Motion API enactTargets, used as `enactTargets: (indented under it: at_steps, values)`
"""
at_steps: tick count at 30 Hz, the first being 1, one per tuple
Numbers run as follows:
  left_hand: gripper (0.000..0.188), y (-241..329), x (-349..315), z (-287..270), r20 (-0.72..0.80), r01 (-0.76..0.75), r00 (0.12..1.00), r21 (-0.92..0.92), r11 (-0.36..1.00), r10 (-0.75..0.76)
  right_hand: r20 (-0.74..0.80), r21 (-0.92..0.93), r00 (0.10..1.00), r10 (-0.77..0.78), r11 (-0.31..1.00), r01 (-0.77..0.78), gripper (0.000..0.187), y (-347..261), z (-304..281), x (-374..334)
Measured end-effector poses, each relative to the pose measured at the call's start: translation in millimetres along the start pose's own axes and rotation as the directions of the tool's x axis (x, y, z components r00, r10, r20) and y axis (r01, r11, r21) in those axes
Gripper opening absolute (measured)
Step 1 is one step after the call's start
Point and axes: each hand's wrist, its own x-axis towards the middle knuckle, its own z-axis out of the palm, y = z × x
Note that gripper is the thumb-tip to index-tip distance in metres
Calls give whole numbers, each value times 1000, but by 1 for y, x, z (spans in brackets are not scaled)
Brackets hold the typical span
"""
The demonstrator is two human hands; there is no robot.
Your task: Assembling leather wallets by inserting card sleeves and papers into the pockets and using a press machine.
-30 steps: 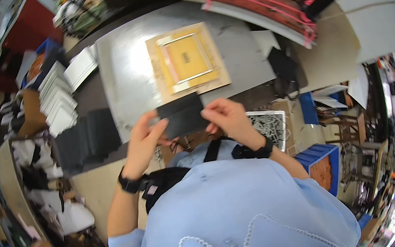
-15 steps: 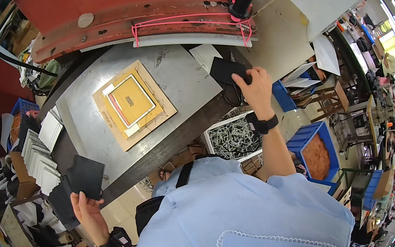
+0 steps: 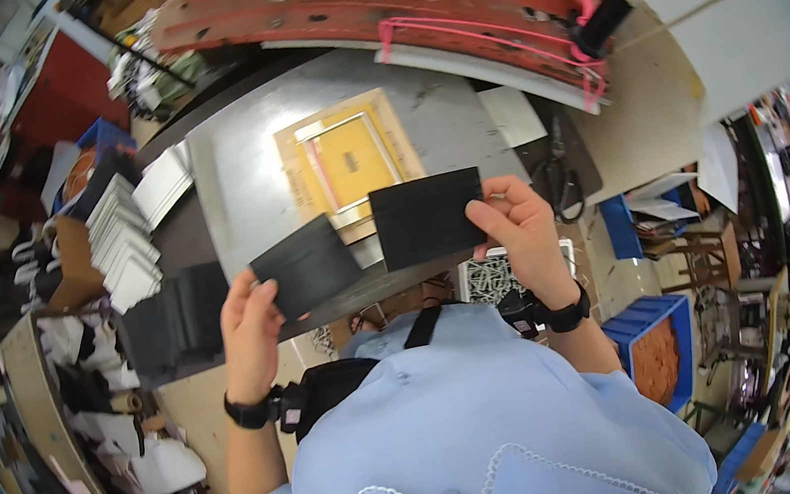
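Each hand pinches a flat black rectangular piece of sheet material, held up side by side in front of me. My left hand [image 3: 252,326] grips the left black piece [image 3: 307,265] by its lower left edge. The right black piece [image 3: 429,219] is pinched at its right edge by my right hand [image 3: 519,230]. Behind them, on a grey metal plate [image 3: 233,138], lies a tan board with a yellow panel and a pale rectangular frame, the cutting die [image 3: 350,157]. The held pieces overlap its near edge in view.
A red machine beam [image 3: 350,1] with pink cord spans the far side. At left are black sheets [image 3: 178,318] and fanned white cards [image 3: 124,247]. Scissors [image 3: 561,173] lie at right by a white sheet [image 3: 513,116]. A bin of metal pieces [image 3: 492,279] and a blue crate [image 3: 618,325] stand lower right.
Both hands have come inward from the sides, bringing the two black pieces together in front of me. The view has shifted, so the plate and machine appear farther right.
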Motion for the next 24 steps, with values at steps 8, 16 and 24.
enactTargets:
  at_steps: [8,16,24]
  values:
    - [7,6,-14,-24,-96,31,995,-47,998,-36,188,41,980,65,996,-74,23,24,51,6]
    - [32,-6,-12,-12,201,-109,980,506,856,7,206,-37,958,197,980,-194,21,66,53,16]
    - [25,-4,-6,12,213,-157,977,695,702,8,113,-139,958,263,959,-247,21,64,52,10]
